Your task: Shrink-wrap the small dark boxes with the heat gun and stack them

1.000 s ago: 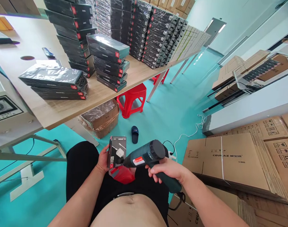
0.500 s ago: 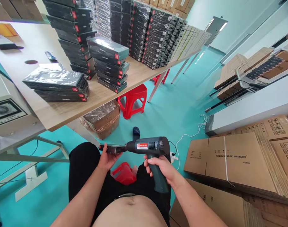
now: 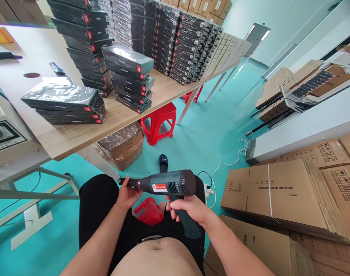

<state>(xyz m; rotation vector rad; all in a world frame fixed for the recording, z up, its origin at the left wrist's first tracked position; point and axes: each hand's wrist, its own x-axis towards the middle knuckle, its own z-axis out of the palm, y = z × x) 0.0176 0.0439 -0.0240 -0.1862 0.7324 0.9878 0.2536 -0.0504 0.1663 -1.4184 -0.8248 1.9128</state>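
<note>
My right hand point(image 3: 186, 209) is wrapped round the handle of a dark heat gun point(image 3: 170, 183) with a red and white label. The gun points left, and its metal nozzle overlaps a narrow black box point(image 3: 125, 181). Whether the nozzle touches the box cannot be made out. My left hand point(image 3: 128, 194) grips that box above my left thigh, fingers on its near side. Much of the box is hidden behind the nozzle and my fingers.
A wooden table point(image 3: 111, 122) carries a short stack of film-wrapped black boxes point(image 3: 130, 76), two flat ones point(image 3: 65, 103) and taller stacks behind. A red stool point(image 3: 160, 120) and a taped carton point(image 3: 123, 147) stand beneath. Flat cartons point(image 3: 278, 188) line the right; a white cable point(image 3: 228, 164) crosses the floor.
The heat gun has moved left, so its nozzle now overlaps the box instead of meeting its right end. The view has shifted slightly. Both hands keep their holds.
</note>
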